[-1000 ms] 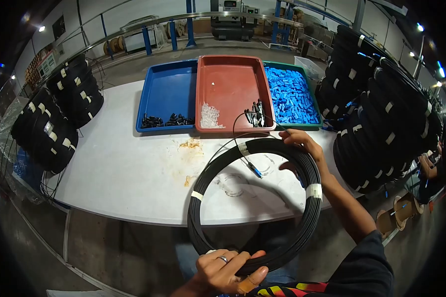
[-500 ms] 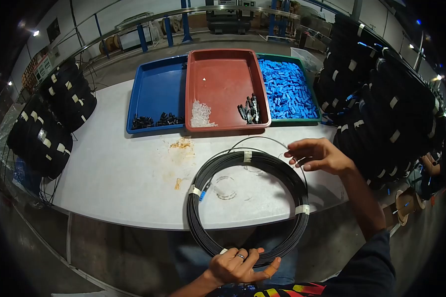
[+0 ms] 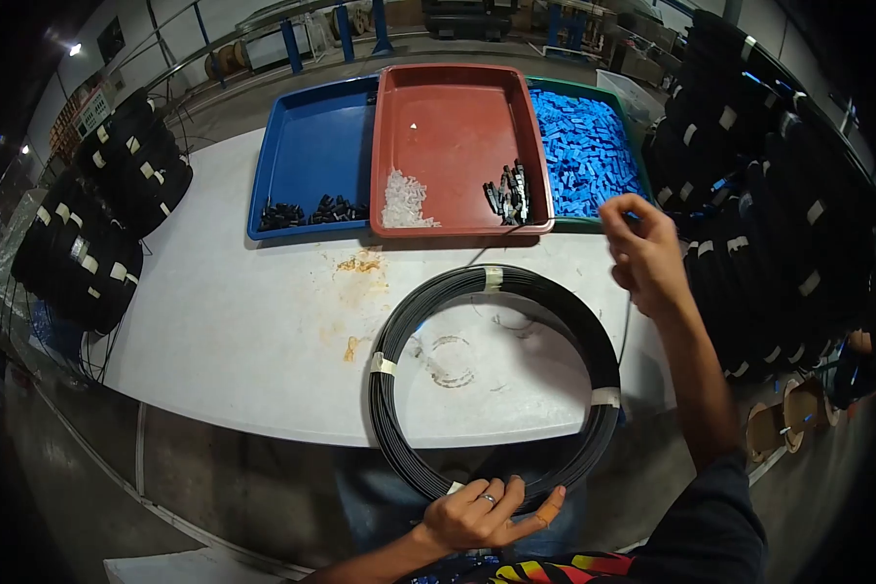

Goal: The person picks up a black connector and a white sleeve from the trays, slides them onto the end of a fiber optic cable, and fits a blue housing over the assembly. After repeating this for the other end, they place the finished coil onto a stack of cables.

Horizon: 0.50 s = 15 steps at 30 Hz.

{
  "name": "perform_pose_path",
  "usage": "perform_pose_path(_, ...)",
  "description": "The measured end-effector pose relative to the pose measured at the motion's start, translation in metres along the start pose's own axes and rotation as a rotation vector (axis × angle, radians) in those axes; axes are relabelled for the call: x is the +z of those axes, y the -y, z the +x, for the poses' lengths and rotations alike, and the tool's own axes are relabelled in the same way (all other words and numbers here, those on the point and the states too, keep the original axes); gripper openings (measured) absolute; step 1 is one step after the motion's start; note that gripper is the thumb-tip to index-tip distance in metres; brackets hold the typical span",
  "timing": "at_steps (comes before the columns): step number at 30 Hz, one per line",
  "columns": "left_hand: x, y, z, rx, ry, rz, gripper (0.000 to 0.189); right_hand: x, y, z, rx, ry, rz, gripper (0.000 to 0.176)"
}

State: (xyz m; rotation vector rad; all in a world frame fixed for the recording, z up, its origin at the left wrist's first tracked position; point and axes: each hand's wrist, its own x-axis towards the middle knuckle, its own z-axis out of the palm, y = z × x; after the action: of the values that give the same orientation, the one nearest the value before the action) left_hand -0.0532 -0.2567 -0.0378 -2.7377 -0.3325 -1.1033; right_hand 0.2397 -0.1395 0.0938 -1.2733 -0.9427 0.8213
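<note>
Across the middle of the view, a white table (image 3: pixel 214 321) is spreading between dark piles. At its right, tall stacks (image 3: pixel 779 243) of taped black coils are rising; at its left end, lower stacks (image 3: pixel 78 234) are standing. Nearest the wearer, a single coil (image 3: pixel 602 350) is straddling the table's front edge, its far part showing over the tabletop and its near part hanging past it; whether it is touching the surface, I cannot tell. Beyond it, a red tray (image 3: pixel 448 127) is standing between a blue tray (image 3: pixel 311 136) and a green tray (image 3: pixel 576 226).

The hands are staying well apart. The left hand (image 3: pixel 472 516) is clamping the coil's near side. The right hand (image 3: pixel 647 253) is hovering beyond the coil's right side, its fingers curling inward; I cannot tell whether they are pinching anything. Below it, a thin strand (image 3: pixel 624 341) is running down beside the coil.

Blue pieces (image 3: pixel 594 146) are filling the green tray. Black tubes (image 3: pixel 518 195) and clear bits (image 3: pixel 405 200) are lying at the red tray's near end, and black caps (image 3: pixel 333 209) at the blue tray's. Pale tape (image 3: pixel 493 279) is binding the coil at several spots, and a ring (image 3: pixel 487 498) is circling one left finger.
</note>
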Motion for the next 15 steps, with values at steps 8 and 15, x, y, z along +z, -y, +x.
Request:
perform_pose_path(8,0.003,0.0,0.0,0.013,-0.008,-0.01,0.045,-0.019,0.011,-0.014,-0.225,-0.075,0.064,0.018)
perform_pose_path(15,-0.005,-0.002,-0.002,0.006,-0.006,-0.03,0.038,-0.022,0.011,-0.002,-0.388,-0.061,0.021,0.015)
